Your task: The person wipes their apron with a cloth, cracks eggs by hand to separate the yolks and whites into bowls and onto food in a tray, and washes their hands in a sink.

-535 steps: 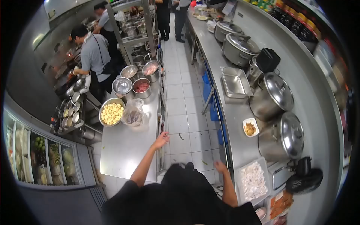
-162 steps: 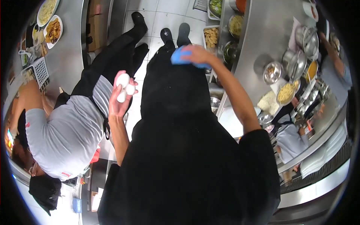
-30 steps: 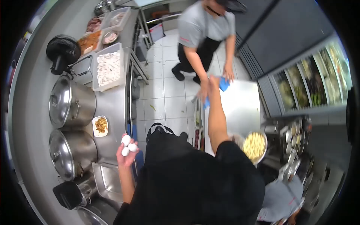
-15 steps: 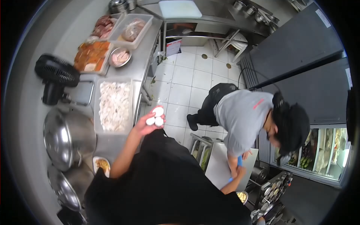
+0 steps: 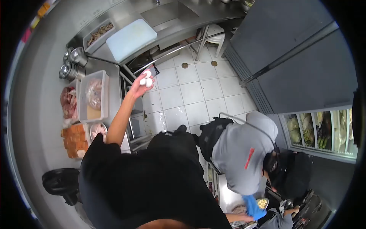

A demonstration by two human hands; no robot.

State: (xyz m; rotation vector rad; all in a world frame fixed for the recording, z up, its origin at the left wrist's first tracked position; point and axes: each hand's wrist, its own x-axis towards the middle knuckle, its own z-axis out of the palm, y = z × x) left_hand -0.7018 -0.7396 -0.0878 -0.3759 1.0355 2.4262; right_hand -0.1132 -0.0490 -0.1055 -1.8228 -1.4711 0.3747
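Observation:
My left hand (image 5: pixel 139 88) is closed around three white eggs (image 5: pixel 148 79), held above the floor near the counter corner. At the lower right, my right hand (image 5: pixel 243 217) touches the lower edge of a blue cloth (image 5: pixel 254 207) and appears to grip it; its fingers are partly hidden. The cloth lies over the end of a steel worktable (image 5: pixel 228 196), beside a bowl of pale yellow pieces (image 5: pixel 262 203). A co-worker in a grey shirt (image 5: pixel 244 152) bends over that table, close to the cloth.
A white cutting board (image 5: pixel 131 39) lies on the counter before a sink (image 5: pixel 164 15). Left are tubs of bagged meat (image 5: pixel 94 93) and orange pieces (image 5: pixel 74 140), and a black fan (image 5: pixel 61 181). A stool (image 5: pixel 213 36) stands under the counter; a glass-door fridge (image 5: pixel 324 131) is right.
The view has turned toward the sink. My left hand with the eggs has moved away from the tub of white pieces toward the cutting board. The co-worker is now turned over the worktable.

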